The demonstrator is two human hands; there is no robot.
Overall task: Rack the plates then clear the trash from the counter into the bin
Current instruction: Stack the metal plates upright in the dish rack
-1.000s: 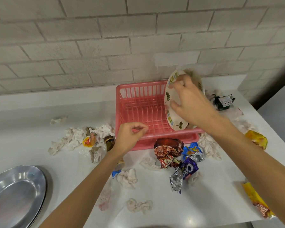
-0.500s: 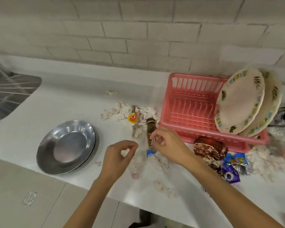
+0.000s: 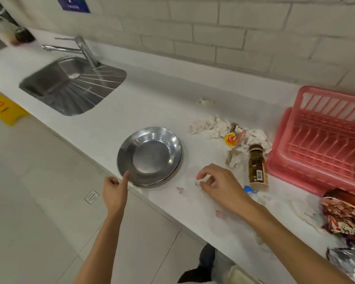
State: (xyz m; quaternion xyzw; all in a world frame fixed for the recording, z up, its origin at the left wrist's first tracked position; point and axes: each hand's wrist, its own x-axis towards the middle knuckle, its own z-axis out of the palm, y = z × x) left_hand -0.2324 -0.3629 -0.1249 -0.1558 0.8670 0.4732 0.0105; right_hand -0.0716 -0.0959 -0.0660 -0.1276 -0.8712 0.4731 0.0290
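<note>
Left hand [image 3: 113, 193] now beside steel plates [image 3: 150, 155]

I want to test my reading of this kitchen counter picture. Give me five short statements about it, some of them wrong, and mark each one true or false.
1. The steel plates lie flat on the counter. True.
2. The brown bottle stands upright. False: it lies on its side beside the pink rack.
3. Crumpled tissues lie between the plates and the rack. True.
4. The right hand grips the bottle. False: it is apart from the bottle.
5. The sink is between the plates and the rack. False: it is on the far side of the plates from the rack.
</note>
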